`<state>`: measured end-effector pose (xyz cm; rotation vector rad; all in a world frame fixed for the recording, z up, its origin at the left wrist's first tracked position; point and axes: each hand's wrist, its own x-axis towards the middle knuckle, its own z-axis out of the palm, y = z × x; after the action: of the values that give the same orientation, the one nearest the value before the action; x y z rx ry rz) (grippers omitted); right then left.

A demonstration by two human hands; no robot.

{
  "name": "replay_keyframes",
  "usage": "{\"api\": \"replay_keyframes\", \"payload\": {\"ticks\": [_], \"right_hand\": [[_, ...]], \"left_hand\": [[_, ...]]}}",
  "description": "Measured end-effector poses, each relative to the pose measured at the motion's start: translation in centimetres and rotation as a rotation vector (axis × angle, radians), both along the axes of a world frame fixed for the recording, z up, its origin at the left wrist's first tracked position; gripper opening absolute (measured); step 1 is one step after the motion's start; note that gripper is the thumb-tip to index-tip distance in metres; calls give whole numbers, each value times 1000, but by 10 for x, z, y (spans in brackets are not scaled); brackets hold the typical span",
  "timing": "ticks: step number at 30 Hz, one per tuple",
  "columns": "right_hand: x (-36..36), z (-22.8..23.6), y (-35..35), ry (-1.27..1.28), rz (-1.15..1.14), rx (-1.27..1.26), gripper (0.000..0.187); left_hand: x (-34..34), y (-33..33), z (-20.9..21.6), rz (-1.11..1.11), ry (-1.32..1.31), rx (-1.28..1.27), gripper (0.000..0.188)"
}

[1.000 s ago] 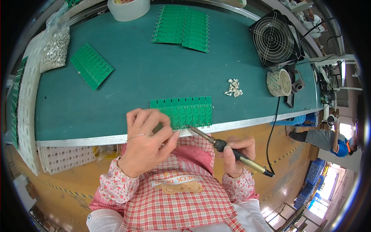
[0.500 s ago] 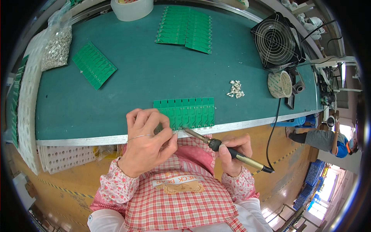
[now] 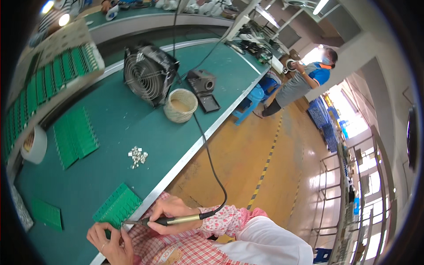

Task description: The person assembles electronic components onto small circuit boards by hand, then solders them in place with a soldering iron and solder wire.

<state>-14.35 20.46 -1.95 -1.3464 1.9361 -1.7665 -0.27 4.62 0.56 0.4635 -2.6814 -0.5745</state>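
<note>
My right hand [image 3: 170, 209] grips a soldering iron [image 3: 187, 219] with a black and gold handle, its tip pointing left at the edge of a green circuit board panel [image 3: 117, 206]. The panel lies by the metal-trimmed front edge of the bench. At the panel's near left corner, my left hand [image 3: 110, 247] is closed, thumb and fingers bent together beside the iron's tip; whatever is between them is hidden. Just beyond the panel sits a small heap of silvery metal parts [image 3: 138, 157].
On the green bench [image 3: 119, 119] are a black fan [image 3: 148, 75], a tape roll [image 3: 180, 106], an iron stand [image 3: 203, 86], more green panels [image 3: 76, 138] and a white roll [image 3: 35, 145]. The iron's cord [image 3: 210, 159] crosses the front edge. A person [image 3: 304, 81] stands by blue stools [image 3: 249, 104].
The view has swung to the right, so the bench now slants and more of the aisle shows. Both hands remain at the panel, the iron still in my right hand.
</note>
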Motion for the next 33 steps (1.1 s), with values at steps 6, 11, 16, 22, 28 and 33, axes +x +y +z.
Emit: {"api": "replay_keyframes", "payload": {"ticks": [6,11,16,22,28,33], "right_hand": [[-3,6,3,96,17,-108,16],[-8,31,0,295,34,-29,18],[-3,37,-18,575,176,110,16],[-4,38,-29,632,265,112,18],[-9,30,-17,452,50,185,45],[1,14,-15,23,-61,-131,32]], "left_hand": [[1,-2,-7,26,87,-63,12],[13,-8,6,-65,139,-197,14],[10,7,27,-210,71,-140,9],[28,-3,13,-83,133,-29,19],[34,-19,1,8,151,204,17],[39,-25,-16,92,279,301,19]]}}
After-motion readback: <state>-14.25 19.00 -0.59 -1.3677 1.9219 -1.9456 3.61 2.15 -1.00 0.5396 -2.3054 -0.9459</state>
